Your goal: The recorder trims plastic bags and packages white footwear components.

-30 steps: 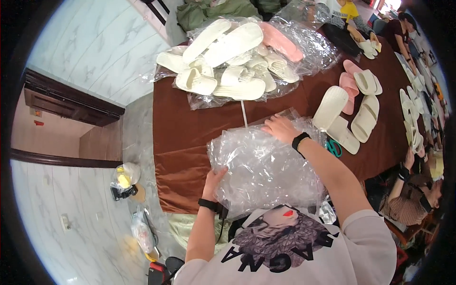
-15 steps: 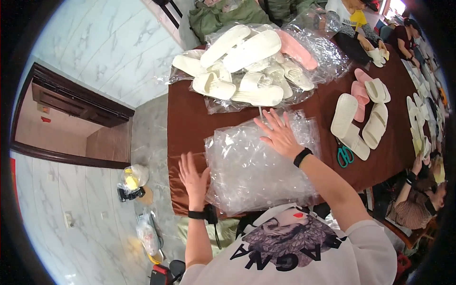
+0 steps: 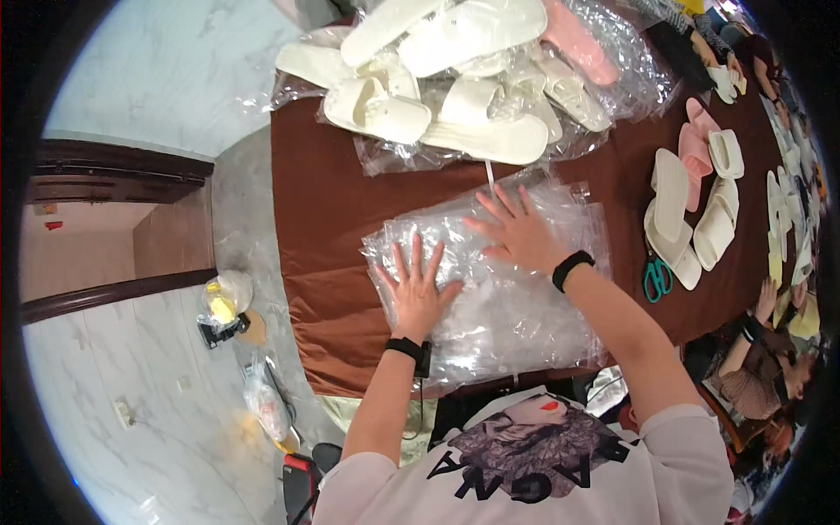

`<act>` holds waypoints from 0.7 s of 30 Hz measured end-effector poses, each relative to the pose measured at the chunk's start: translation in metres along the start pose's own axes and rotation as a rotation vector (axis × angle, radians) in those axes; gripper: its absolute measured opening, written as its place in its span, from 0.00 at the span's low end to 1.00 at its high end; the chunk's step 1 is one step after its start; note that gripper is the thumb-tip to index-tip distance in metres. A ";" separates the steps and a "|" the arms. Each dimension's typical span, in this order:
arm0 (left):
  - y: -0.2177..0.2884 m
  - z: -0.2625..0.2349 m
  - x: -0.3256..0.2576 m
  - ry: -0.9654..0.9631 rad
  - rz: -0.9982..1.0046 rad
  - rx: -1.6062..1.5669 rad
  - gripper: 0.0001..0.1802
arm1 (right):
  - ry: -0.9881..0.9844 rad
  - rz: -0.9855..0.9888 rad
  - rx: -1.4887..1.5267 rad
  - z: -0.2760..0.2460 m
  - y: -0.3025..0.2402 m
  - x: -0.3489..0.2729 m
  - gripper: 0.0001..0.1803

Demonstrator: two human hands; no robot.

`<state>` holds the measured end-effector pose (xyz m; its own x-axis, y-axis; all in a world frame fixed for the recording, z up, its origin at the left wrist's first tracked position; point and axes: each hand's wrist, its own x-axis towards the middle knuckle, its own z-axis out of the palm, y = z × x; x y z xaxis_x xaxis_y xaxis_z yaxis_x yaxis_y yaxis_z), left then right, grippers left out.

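A stack of clear plastic bags (image 3: 516,324) lies flat near the front edge of the brown-covered table (image 3: 324,201). My left hand (image 3: 416,293) rests on the left part of the bags, fingers spread. On their upper right part lies my right hand (image 3: 523,234), its fingers also apart. Neither hand holds anything. Just beyond the bags, a heap of white slippers (image 3: 486,136) and a pink slipper (image 3: 579,39) sits on more clear plastic.
To the right are loose white slippers (image 3: 717,223), pink slippers (image 3: 696,153) and teal-handled scissors (image 3: 656,278). Other people work along the table's far and right sides, a co-worker's hand (image 3: 766,299) among them. Bagged items (image 3: 267,402) stand on the floor at left, near a doorway.
My left hand has moved right, from the bags' left edge onto them. The right hand stays spread on the bags. The whole view has shifted a little.
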<state>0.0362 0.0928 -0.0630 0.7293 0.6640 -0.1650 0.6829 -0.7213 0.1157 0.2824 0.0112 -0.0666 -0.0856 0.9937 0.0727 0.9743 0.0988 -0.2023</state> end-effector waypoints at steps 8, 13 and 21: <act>-0.006 0.008 -0.001 0.070 0.018 0.013 0.45 | -0.128 -0.072 0.086 -0.045 -0.045 0.002 0.42; -0.005 0.013 -0.001 0.096 0.042 0.024 0.45 | -0.216 -0.175 0.135 -0.032 -0.079 -0.085 0.43; -0.009 0.009 -0.004 0.138 0.041 0.015 0.47 | -0.254 0.051 0.017 -0.037 -0.028 -0.193 0.45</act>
<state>0.0272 0.0946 -0.0723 0.7564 0.6537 -0.0239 0.6522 -0.7508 0.1045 0.2798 -0.1852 -0.0387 -0.0879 0.9788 -0.1849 0.9752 0.0467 -0.2162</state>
